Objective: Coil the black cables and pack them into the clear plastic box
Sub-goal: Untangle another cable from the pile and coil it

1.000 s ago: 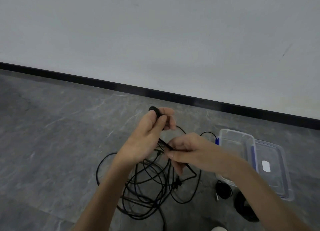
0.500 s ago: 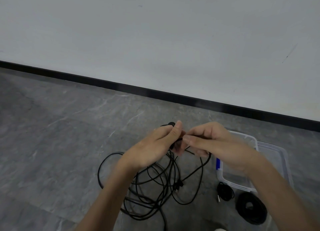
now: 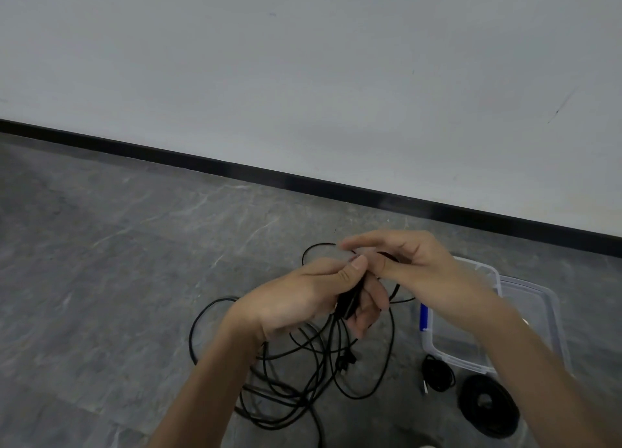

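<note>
Head: cables point(image 3: 336, 341), grey floor point(image 3: 101, 279), white wall point(image 3: 303, 77)

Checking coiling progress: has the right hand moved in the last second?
Yes. The right hand rose from beside the clear plastic box up to its far rim, toward the black baseboard.

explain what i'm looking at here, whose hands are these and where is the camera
No machine here: these are a person's bare hands, filmed by one camera worn on their head, looking down. The left hand grips a bunch of black cable, and the right hand pinches a loop of it. The rest trails in a tangle on the grey floor. At the right sits a clear plastic box, with a small coil and a larger coil lying outside it.
</note>
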